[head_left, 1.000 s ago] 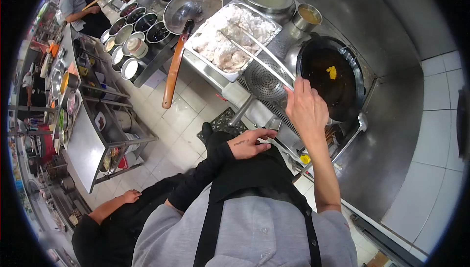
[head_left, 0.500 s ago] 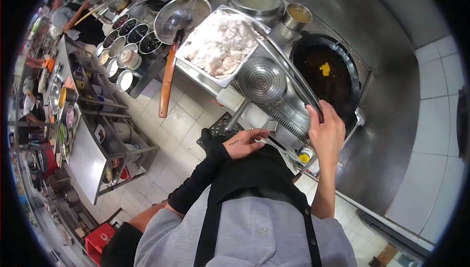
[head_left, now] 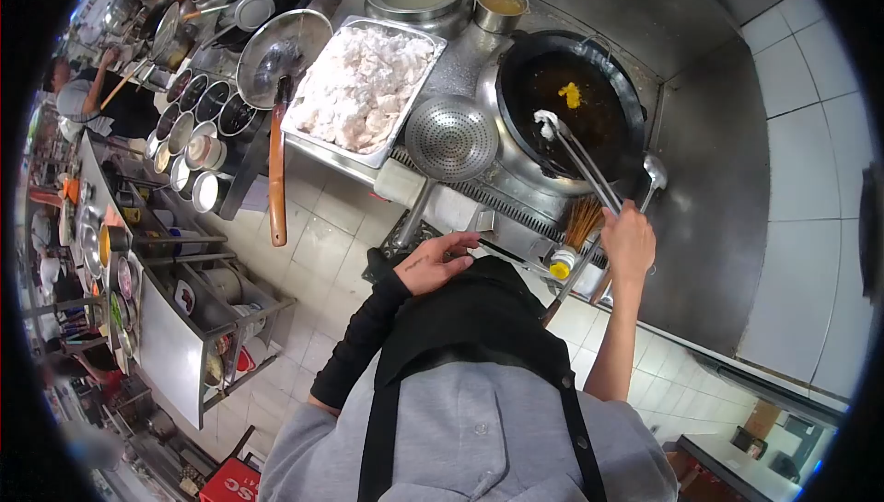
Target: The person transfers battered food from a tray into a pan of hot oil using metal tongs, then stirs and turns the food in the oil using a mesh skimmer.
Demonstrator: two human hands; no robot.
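One floured-looking piece (head_left: 547, 121) is pinched at the tips of the tongs (head_left: 592, 169), over the wok (head_left: 634, 97) & just inside its near left rim; ht. above the dark liquid (head_left: 603, 124), prob. oil, can't be told. The tongs are gripped by the R hand (head_left: 630, 241), its fingers wrapped round the handle end, w/ the two arms squeezed nearly together. Splash is judged the main risk: if the piece were let go from too high, hot liquid could be thrown at the bare forearm (head_left: 615, 345). A slip is poss. too, b/c only a small bit seems to be nipped; it could be dropped on the rim. Clumping could be caused if it were set too near the yellow lump (head_left: 571, 95). Nothing is seen held by the L hand (head_left: 433, 264), fingers loosely bent by the apron (head_left: 460, 318); palm hidden. White pieces (head_left: 364, 87) are heaped in the tray (head_left: 333, 148), beside the strainer (head_left: 451, 138). The ladle (head_left: 655, 170), right by the wok, could be knocked if the R hand were swung wide.
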